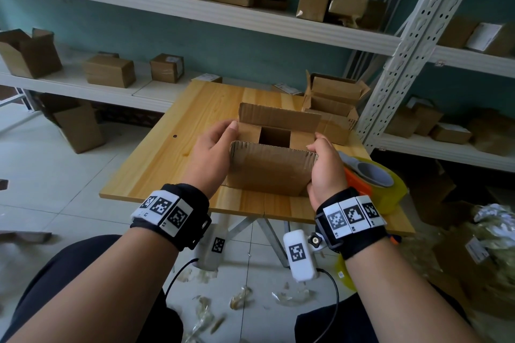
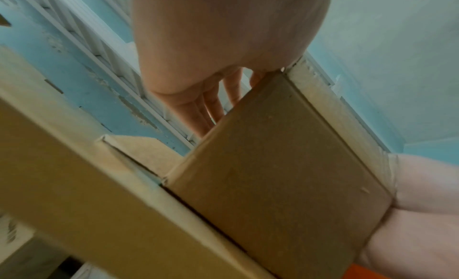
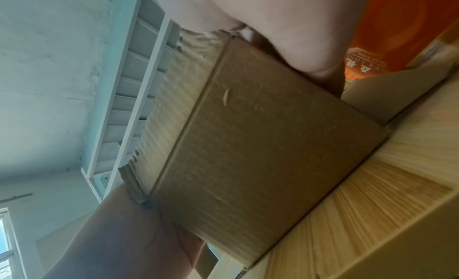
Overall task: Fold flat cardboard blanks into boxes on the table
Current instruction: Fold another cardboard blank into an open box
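Both forearms are bare, and the person wears dark trousers (image 1: 83,287). Each wrist carries a black fabric strap; the left wrist strap (image 1: 192,211) and the right wrist strap (image 1: 359,234) each bear a row of three white plates printed with black square code markers. Under each wrist hangs a white camera pod (image 1: 299,255) with its own marker, a brass-coloured screw knob (image 1: 315,239) beside it, and a thin black cable (image 1: 333,287) trailing toward the lap.

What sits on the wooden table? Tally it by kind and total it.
Cardboard boxes: 3, the held box between left hand and right hand, plus two open boxes far right
Tape dispenser: 1
Total: 4
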`<state>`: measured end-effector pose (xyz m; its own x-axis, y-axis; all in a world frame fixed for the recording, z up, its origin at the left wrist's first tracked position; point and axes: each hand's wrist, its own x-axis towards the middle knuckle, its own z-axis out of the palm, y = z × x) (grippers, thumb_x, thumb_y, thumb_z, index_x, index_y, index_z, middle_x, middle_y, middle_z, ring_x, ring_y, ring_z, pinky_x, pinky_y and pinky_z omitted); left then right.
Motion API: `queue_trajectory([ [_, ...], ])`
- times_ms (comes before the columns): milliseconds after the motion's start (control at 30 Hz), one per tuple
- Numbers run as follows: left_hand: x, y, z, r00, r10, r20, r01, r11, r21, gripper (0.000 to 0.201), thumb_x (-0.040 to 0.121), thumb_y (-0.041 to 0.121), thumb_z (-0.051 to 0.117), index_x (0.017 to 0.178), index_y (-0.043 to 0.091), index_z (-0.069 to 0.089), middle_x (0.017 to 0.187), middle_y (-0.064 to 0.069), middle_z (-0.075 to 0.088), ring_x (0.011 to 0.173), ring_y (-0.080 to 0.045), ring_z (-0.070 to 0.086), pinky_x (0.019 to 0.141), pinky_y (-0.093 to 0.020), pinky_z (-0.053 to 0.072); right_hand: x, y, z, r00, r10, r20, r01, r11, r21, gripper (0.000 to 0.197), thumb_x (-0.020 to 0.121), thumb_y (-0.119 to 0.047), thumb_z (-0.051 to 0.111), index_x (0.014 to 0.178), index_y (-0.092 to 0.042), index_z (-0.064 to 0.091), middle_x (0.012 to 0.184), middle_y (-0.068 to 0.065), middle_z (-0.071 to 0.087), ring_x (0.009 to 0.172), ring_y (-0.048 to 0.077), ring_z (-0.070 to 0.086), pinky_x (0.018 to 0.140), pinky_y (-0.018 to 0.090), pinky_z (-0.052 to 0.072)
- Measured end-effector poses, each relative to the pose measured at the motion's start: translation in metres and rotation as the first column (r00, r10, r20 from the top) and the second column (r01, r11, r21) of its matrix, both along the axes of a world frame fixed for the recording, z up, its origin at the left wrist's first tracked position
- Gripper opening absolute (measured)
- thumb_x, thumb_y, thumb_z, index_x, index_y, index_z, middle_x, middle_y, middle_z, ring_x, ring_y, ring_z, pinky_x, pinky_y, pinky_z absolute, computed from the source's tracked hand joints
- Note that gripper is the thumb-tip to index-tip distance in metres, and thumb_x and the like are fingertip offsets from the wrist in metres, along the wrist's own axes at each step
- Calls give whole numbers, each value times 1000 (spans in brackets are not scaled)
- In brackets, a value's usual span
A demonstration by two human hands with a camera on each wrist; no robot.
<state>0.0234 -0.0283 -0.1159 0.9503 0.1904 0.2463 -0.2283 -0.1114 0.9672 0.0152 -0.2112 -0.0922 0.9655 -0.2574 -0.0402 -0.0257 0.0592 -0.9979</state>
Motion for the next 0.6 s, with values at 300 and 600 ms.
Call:
queue_trajectory([
  [300,-12,-4,3,998,-29,51,24,995,95,79,76,97,4,110,61,66,104,40,68,102,19,59,95,-24,41,-1,2,3,1000,-1,3,1,1000,-11,65,92,-32,47,156,-29,41,159,7,42,144,30,42,118,59,38],
  [600,-15,-3,4,997,-82,16,76,972,221,81,87,76,56,155,33,41,120,35,48,102,22,48,77,-9,38,2,-4,0,1000,10,7,-9,994,-112,56,105,-18,41,160,-25,37,166,3,35,151,23,31,107,36,30],
])
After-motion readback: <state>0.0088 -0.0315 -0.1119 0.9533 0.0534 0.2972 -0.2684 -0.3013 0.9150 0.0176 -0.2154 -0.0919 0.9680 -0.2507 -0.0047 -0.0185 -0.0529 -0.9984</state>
